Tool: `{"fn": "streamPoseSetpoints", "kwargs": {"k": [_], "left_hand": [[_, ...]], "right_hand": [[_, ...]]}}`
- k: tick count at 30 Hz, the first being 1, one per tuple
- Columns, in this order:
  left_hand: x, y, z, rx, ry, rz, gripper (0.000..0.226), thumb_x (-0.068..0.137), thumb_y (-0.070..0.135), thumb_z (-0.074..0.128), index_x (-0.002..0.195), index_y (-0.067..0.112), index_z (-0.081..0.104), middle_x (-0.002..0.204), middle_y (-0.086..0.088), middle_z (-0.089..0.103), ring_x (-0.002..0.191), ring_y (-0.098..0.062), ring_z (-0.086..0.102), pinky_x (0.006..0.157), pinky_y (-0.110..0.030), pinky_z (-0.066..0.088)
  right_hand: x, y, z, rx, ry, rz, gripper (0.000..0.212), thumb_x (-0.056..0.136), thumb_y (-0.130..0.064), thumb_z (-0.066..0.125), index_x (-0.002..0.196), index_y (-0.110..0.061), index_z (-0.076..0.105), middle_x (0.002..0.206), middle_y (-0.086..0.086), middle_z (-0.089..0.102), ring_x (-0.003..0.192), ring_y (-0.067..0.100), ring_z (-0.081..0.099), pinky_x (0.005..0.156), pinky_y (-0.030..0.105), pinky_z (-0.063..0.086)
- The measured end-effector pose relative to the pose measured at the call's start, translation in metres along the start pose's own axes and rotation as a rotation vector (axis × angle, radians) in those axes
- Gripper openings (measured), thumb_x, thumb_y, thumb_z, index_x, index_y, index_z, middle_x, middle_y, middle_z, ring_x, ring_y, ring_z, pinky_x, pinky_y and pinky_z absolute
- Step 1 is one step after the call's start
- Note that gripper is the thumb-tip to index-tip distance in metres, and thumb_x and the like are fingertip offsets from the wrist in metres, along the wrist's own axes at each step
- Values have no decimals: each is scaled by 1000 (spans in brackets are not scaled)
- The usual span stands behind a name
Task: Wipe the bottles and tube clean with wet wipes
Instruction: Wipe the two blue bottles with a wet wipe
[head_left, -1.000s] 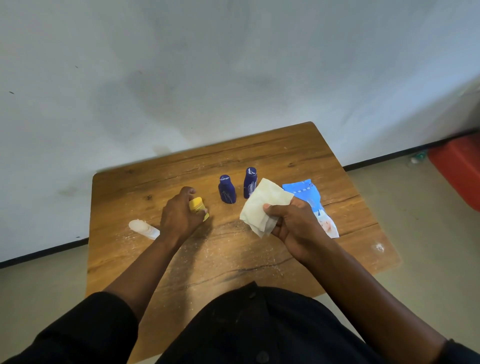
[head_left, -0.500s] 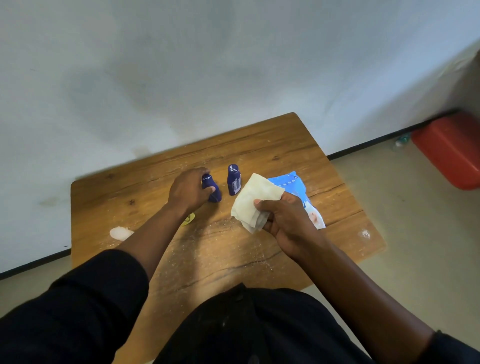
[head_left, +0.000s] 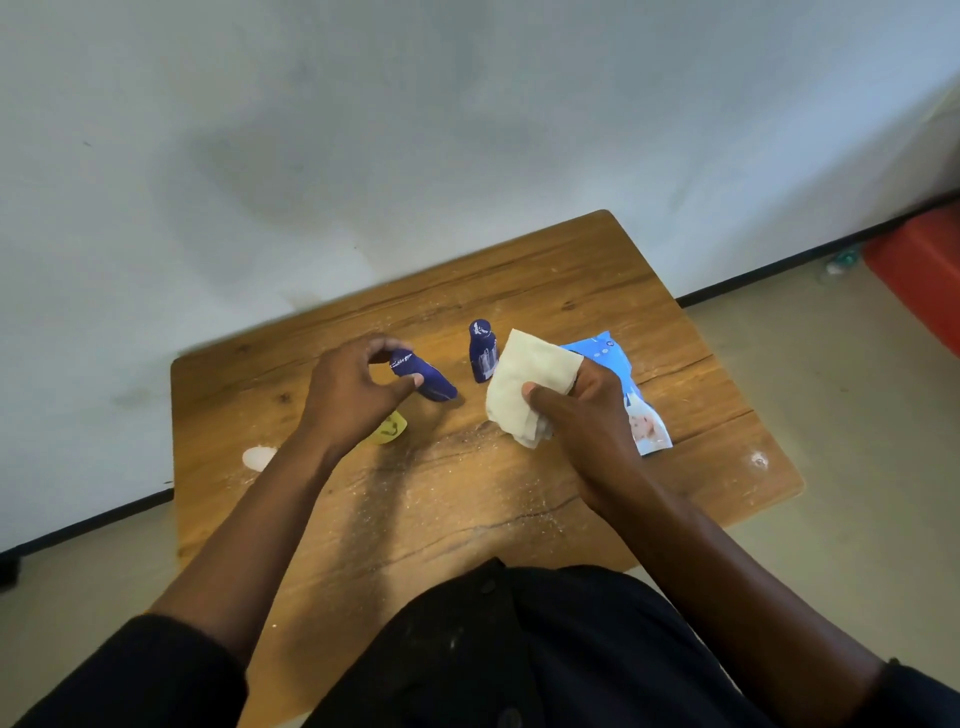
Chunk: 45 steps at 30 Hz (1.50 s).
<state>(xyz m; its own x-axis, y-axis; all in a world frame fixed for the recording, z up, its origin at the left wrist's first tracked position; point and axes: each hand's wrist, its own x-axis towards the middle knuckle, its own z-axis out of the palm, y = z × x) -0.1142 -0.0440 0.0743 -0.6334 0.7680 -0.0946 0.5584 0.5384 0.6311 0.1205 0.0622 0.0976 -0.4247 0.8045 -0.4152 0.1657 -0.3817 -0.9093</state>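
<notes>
Labels on both blue bottles too small to read. Left hand (head_left: 353, 395) at frame centre-left, fingers closed on tilted bottle (head_left: 423, 375). 2nd bottle (head_left: 482, 351) upright just right of it. Right hand (head_left: 587, 415) clamps wipe (head_left: 524, 387), which overlaps the wipe pack (head_left: 631, 400). Yellow tube (head_left: 389, 428) partly hidden under left wrist; white object (head_left: 258, 458) at table (head_left: 467, 499) left edge.
</notes>
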Motion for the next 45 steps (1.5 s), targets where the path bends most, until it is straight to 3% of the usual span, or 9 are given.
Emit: {"fn": "streamPoseSetpoints", "kwargs": {"k": [4,10,14,19,22,26,32,39,45], "left_hand": [[-32,11,-17,-247,40,-34,33,80,29,89,111,30,77,108,19,76,103,11,66,102,-29,52],[-66,33,-23,-613,67,-9,41,74,37,86,113,26,78,115,3,79,116,-19,71,104,-55,54],[-79,45,-28,-763,77,18,45,77,22,89,119,14,75,113,-4,80,111,-21,74,92,-41,55],[-87,56,-32,-695,130,81,42,77,21,83,118,21,76,116,4,79,116,-14,72,106,-39,54],[-91,61,-34,-554,178,127,37,75,28,85,111,35,76,112,21,78,114,-3,70,105,-33,54],[-96,68,-38,-412,252,129,48,79,23,84,124,38,73,122,22,73,119,2,66,103,-36,54],[-104,81,-48,-405,249,118,77,76,24,83,146,42,55,125,16,72,117,3,66,101,-23,53],[-110,87,-56,-291,192,170,87,74,21,88,147,47,51,108,43,63,106,25,58,79,3,43],[-111,88,-59,-245,146,218,88,76,19,89,148,49,49,101,44,66,100,14,65,82,-3,49]], "right_hand": [[-4,-6,12,-48,6,-77,32,95,-11,70,125,-24,68,112,-5,77,104,15,75,86,46,65],[-9,-34,29,-65,-105,-291,25,98,-9,69,117,-25,71,105,-10,78,100,9,75,81,28,62],[-18,-49,43,-171,-83,-530,27,97,-10,70,122,-20,72,107,-8,77,101,12,74,82,36,64],[-23,-52,52,-488,19,-1002,16,86,-1,69,100,-6,76,86,3,72,76,19,63,64,41,51],[-26,-47,50,-529,-72,-1093,23,84,0,69,104,-8,78,96,2,75,86,19,67,70,38,54],[-33,-44,48,-512,-166,-1072,25,83,-8,73,108,-8,80,108,5,75,100,20,70,76,42,58],[-46,-64,41,-471,-330,-883,23,106,-23,58,103,-17,80,104,-4,73,99,9,66,77,23,51],[-47,-67,39,-372,-335,-554,15,91,-16,80,105,-21,78,101,-11,74,87,7,69,69,21,59],[-46,-75,37,-267,-392,-426,14,89,-11,82,102,-12,78,93,1,78,80,7,71,69,20,60]]}}
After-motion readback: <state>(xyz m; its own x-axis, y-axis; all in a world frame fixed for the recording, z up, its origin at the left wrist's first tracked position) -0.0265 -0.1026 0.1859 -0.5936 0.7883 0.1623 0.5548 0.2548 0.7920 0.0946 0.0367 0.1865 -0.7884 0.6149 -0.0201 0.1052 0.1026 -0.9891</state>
